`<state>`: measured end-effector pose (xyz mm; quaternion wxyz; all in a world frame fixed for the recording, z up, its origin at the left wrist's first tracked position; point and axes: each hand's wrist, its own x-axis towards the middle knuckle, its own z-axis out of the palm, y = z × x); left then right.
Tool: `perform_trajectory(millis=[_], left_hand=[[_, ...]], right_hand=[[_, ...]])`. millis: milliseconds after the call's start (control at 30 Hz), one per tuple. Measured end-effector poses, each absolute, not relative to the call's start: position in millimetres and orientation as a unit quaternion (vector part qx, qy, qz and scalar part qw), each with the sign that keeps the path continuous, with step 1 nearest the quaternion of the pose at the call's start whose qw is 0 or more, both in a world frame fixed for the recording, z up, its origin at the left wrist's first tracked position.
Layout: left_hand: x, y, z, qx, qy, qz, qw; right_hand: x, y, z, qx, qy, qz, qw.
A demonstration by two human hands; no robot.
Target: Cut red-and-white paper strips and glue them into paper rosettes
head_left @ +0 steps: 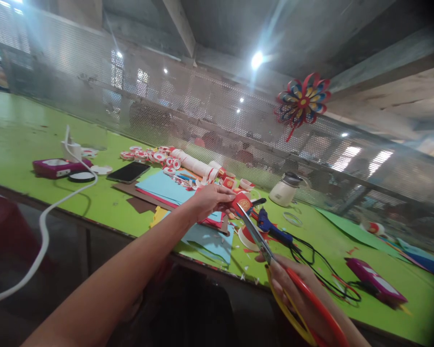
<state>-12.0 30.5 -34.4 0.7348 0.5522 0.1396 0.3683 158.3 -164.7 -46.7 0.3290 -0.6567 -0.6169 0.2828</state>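
Note:
My left hand pinches a red paper piece with a gold pattern, above the green table. My right hand is wrapped round the red and yellow handles of a pair of scissors. The scissors' blades point up and left, their tips at the red piece. Whether the blades touch or overlap the paper is hard to tell. Under my left hand lie light blue paper sheets. A blue glue gun lies just right of the blades.
Behind are a white roll, red-and-white discs and a phone. Purple power strips lie left and right. A cream jug stands behind the glue gun, whose black cable curls rightward. Mesh partition runs behind.

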Motion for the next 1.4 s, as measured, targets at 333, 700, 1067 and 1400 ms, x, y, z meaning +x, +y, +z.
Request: perform_trajectory(millis=[333, 700, 1067, 1400], left_hand=[[-14.5, 26.6, -30.6, 0.535, 0.149, 0.378, 0.74], [-14.3, 29.0, -33.1, 0.555, 0.149, 0.361, 0.735], [-16.3, 28.8, -35.1, 0.565, 0.136, 0.34, 0.739], [-18.2, 26.5, -32.2, 0.555, 0.131, 0.356, 0.741]], right_hand=[[154.2, -168.4, -47.4, -0.651, -0.583, 0.31, 0.374], [158.9, -166.4, -48.5, -0.647, -0.58, 0.337, 0.363], [147.9, -175.2, -38.9, -0.628, -0.566, 0.35, 0.403], [146.8, -172.3, -43.2, -0.626, -0.553, 0.363, 0.412]])
